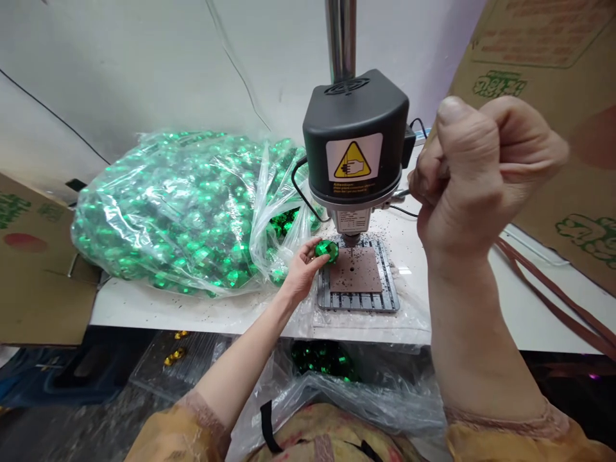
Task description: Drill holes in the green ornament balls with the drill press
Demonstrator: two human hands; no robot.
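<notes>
My left hand [306, 264] pinches a shiny green faceted ball [326, 251] between thumb and fingers. It holds the ball at the left edge of a brown square board [362, 273], which has a dark hole and lies on the slotted metal base [392, 296]. Over the board hangs the black head of a small drill press [357, 119], with a yellow warning label. My right hand [474, 170] is closed in a fist to the right of the head, around the end of the press's lever [400, 194]; the grip itself is hidden by the fingers.
A large clear plastic bag [168, 212] full of green balls lies left of the press. More green balls [322, 358] sit in plastic below the table edge. Cardboard boxes [41, 276] flank both sides. Dark shavings litter the white table [192, 310]. Brown straps [553, 295] lie at right.
</notes>
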